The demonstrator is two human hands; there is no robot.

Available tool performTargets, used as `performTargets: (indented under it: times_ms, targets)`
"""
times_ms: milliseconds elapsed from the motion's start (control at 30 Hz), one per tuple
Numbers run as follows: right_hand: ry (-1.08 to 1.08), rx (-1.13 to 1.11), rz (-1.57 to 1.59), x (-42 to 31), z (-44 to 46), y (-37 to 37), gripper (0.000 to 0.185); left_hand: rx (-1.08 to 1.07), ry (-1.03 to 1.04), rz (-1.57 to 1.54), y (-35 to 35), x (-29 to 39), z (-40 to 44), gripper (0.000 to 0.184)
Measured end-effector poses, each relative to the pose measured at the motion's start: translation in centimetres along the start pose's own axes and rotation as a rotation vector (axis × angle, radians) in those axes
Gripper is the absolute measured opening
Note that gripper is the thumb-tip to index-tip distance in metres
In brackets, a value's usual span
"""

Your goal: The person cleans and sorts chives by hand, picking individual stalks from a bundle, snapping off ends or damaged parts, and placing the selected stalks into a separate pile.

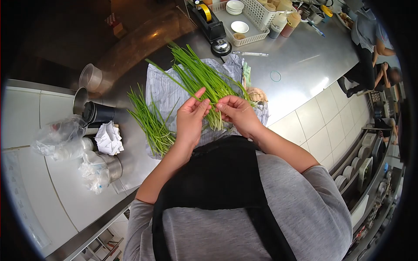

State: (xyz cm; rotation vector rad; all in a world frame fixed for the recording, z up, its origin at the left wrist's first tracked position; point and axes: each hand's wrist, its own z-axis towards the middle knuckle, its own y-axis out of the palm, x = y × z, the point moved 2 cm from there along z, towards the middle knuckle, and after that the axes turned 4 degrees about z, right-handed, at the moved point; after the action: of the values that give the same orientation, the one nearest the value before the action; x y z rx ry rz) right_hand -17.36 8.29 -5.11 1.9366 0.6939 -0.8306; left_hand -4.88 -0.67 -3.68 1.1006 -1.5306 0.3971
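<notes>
My left hand (193, 115) and my right hand (240, 115) meet over the near end of a large bunch of garlic chives (198, 71). Between my fingers is a single chive stalk (167, 76), its green tip pointing to the upper left. Both hands are closed in a pinch near its pale end; my fingertips partly hide it. The large bunch lies on a crumpled striped cloth (156, 83), with white ends towards me. A smaller pile of chives (150, 124) rests on the left, beside my left forearm. A brownish clump (257, 94) sits at the cloth's right edge.
Along the far side stand a tape dispenser (209, 21), a call bell (221, 46), a white basket (250, 39) and squeeze bottles (278, 25). A pen (250, 54) and rubber band (275, 76) lie on the steel counter (313, 61). Cups and plastic bags (61, 135) are left; people sit right.
</notes>
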Motion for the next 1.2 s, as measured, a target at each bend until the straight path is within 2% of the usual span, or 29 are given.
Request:
performTargets:
  times_ms: [233,333,400,433,500,633,700,800,867,933,967,1033,1100,1167,1200]
  targets:
    - [-0.025,0.051,0.070,0.1,2.3,-2.4,0.007,0.028,0.037,0.069,-1.2,0.1,-1.0,0.044]
    - [-0.081,0.086,-0.056,1.1,4.2,-4.3,0.011,0.043,0.052,0.123,-2.0,0.3,-1.7,0.044]
    - [-0.222,0.128,-0.566,0.9,4.7,-4.7,0.020,0.057,0.062,0.149,-2.2,0.4,-1.9,0.044]
    - [-0.223,0.125,-0.565,0.9,4.6,-4.6,0.020,0.062,0.062,0.154,-2.2,0.3,-1.8,0.043]
    - [-0.705,0.190,-1.267,-0.3,3.6,-3.4,0.028,0.070,0.066,0.158,-2.4,0.0,-1.7,0.043]
    - [-0.725,0.048,-1.055,-1.8,0.9,0.8,0.029,0.055,0.052,0.193,-2.2,-1.1,-1.3,0.039]
    - [-0.338,-0.238,-0.886,-1.5,0.2,1.8,0.023,0.049,0.046,0.196,-1.7,-1.2,-1.2,0.038]
    - [-0.278,-0.218,-0.903,-1.5,0.0,1.7,0.018,0.056,0.069,0.180,-1.4,-0.8,-1.2,0.031]
    - [-0.214,-0.233,-0.907,-0.8,0.1,1.1,0.017,0.153,-0.008,-0.024,-1.5,-0.3,-1.1,0.027]
    - [-0.126,-0.306,-0.431,1.2,0.8,-0.3,0.018,0.110,0.017,0.001,-2.2,-1.0,-0.9,0.027]
    - [-0.128,-0.307,-0.432,1.6,1.2,-1.1,0.018,0.067,0.042,0.028,-2.5,-1.2,-0.9,0.028]
    - [0.102,0.073,0.168,1.8,2.1,-3.2,0.018,0.064,0.042,0.048,-2.6,-1.0,-1.1,0.027]
    - [0.055,0.126,0.112,1.1,2.2,-4.3,0.019,0.061,0.037,0.069,-2.9,-0.6,-1.3,0.026]
    - [-0.237,0.096,-0.448,-0.8,1.4,-4.9,0.022,0.171,0.101,0.272,-4.5,0.2,-1.9,0.029]
    - [-0.305,0.113,-0.671,-1.4,0.7,-5.7,0.022,0.171,0.097,0.272,-5.6,0.3,-2.3,0.029]
